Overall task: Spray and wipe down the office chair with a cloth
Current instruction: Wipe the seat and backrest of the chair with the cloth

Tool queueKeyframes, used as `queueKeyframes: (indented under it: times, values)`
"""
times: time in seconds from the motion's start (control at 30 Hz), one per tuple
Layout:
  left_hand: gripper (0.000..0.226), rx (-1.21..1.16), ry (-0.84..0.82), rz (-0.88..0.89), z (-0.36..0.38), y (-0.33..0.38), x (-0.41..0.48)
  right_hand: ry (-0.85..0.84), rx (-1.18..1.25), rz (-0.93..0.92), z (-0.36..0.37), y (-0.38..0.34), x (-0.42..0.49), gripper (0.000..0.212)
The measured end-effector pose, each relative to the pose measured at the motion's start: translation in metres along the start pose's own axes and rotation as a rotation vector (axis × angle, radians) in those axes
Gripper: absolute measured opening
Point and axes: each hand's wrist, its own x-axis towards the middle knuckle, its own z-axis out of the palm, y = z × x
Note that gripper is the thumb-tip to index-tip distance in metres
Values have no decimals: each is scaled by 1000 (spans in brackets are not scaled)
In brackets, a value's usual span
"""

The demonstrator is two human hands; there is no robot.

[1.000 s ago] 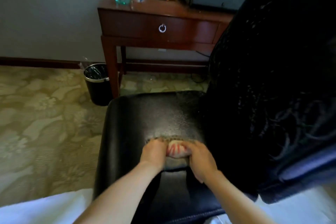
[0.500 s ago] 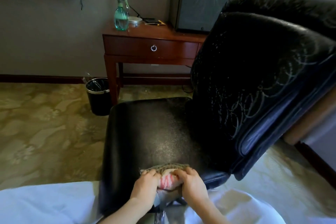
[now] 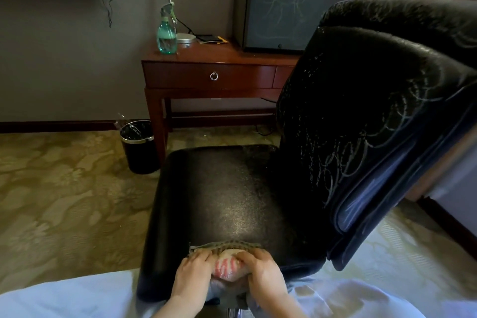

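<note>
The black leather office chair (image 3: 232, 188) faces left, its seat speckled with spray droplets and its tall backrest (image 3: 374, 124) streaked with wet swirls. A folded cloth (image 3: 225, 264), grey-brown with a pink and white patch, lies on the near edge of the seat. My left hand (image 3: 192, 276) and my right hand (image 3: 263, 272) press down on it side by side, fingers curled over its top. The green spray bottle (image 3: 167, 33) stands on the wooden side table (image 3: 206, 77) at the back.
A black waste bin (image 3: 139, 147) stands on the patterned carpet left of the table leg. A lamp base and small items sit on the table, a dark panel behind it. White bedding (image 3: 64, 297) fills the near bottom edge.
Both hands have dragged the cloth from the middle of the seat back to its near edge. The view has pulled back and lifted, showing the whole backrest.
</note>
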Motion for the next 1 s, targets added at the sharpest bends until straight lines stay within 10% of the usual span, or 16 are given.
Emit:
queueKeyframes:
  times: [0.63,1.0]
  values:
    - [75,99,35,31,15,-17,17,-205,36,-9,-12,1,0,72]
    - [61,22,133,165,38,29,49,-30,58,82,-32,49,6,75]
